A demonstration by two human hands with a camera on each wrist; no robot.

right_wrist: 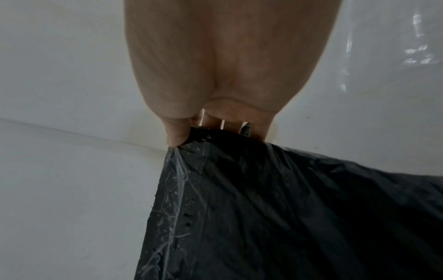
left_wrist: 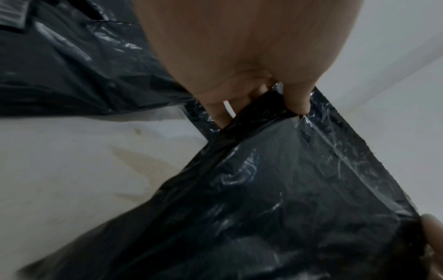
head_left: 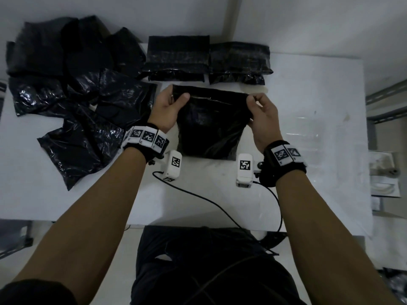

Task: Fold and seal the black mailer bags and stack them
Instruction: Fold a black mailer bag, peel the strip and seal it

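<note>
A black mailer bag point(head_left: 209, 124) hangs between both hands above the middle of the white table point(head_left: 308, 150). My left hand point(head_left: 170, 106) pinches its top left corner, thumb in front and fingers behind. My right hand point(head_left: 261, 111) pinches the top right corner the same way. The left wrist view shows the thumb point(left_wrist: 296, 98) pressing the bag's point(left_wrist: 275, 189) shiny flap strip. In the right wrist view the thumb point(right_wrist: 176, 136) clamps the bag's point(right_wrist: 287, 208) corner beside its adhesive strip. Two stacks of folded bags point(head_left: 178, 58) point(head_left: 240, 62) lie at the back.
A loose heap of crumpled black bags point(head_left: 72, 91) covers the table's left side. Clear plastic strips point(head_left: 306, 130) lie on the right of the table. A black cable point(head_left: 215, 205) runs from the wrist cameras over the front edge. Shelving point(head_left: 385, 179) stands at the far right.
</note>
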